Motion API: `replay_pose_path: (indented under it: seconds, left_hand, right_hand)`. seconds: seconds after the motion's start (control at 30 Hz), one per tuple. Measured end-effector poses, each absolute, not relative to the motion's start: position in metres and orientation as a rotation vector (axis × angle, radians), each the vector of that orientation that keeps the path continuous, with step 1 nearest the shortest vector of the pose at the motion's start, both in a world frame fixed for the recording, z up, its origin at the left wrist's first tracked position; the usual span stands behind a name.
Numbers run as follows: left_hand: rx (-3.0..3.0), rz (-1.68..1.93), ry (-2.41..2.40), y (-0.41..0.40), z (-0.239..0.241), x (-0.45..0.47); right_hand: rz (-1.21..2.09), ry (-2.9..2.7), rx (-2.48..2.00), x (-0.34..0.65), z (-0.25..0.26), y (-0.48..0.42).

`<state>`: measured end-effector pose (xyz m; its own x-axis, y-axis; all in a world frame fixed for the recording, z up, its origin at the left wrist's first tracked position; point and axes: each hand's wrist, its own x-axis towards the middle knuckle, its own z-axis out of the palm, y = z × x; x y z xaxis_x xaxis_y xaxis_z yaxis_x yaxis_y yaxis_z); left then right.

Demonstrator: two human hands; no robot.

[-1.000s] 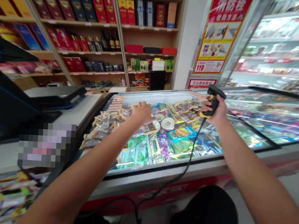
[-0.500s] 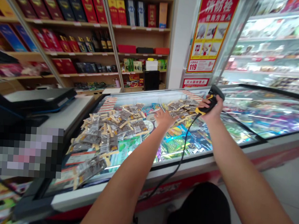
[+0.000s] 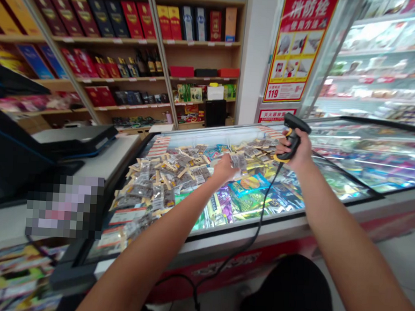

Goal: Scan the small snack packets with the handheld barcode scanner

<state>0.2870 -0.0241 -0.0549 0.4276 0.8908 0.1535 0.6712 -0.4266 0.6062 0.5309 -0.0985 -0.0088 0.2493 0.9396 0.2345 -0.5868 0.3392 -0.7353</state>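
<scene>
My right hand point(image 3: 298, 152) grips a black and yellow barcode scanner point(image 3: 293, 132), its black cable point(image 3: 255, 233) hanging down over the freezer's front edge. My left hand point(image 3: 224, 168) holds up a small snack packet point(image 3: 239, 161) just below and left of the scanner's head. Both hands hover above the glass lid of a chest freezer point(image 3: 277, 223). Two heaps of the same small brown packets lie on the glass, a large one point(image 3: 164, 178) to the left of my left hand and a smaller one point(image 3: 260, 149) behind it.
A black till screen point(image 3: 7, 152) and a flat dark device point(image 3: 75, 138) stand on the counter at left. Wooden shelves point(image 3: 129, 52) of boxed goods fill the back wall. A red poster point(image 3: 298, 44) and a glass-door fridge point(image 3: 385, 63) rise at right.
My left hand moved from the left heap to the right heap, took one packet and lifted it toward the scanner. The right hand stayed in place with the scanner.
</scene>
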Motion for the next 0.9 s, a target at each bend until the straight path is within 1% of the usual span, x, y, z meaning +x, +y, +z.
replay_pose_path:
  seconds: [0.17, 0.3, 0.53, 0.9]
  left_hand:
    - [1.991, 1.066, 1.331, -0.011, -0.047, 0.249]
    - [1.87, 1.236, 1.353, 0.001, -0.05, 0.231]
    - [1.826, 1.267, 1.329, 0.012, -0.062, 0.228]
    - [1.87, 1.238, 1.388, 0.01, -0.06, 0.225]
  right_hand:
    - [1.337, -1.109, -0.778, 0.508, -0.006, -0.105]
    - [1.492, -1.338, -0.908, 0.489, -0.011, -0.11]
    - [1.504, -1.414, -1.027, 0.483, -0.018, -0.108]
    - [1.437, -1.451, -1.096, 0.476, -0.018, -0.108]
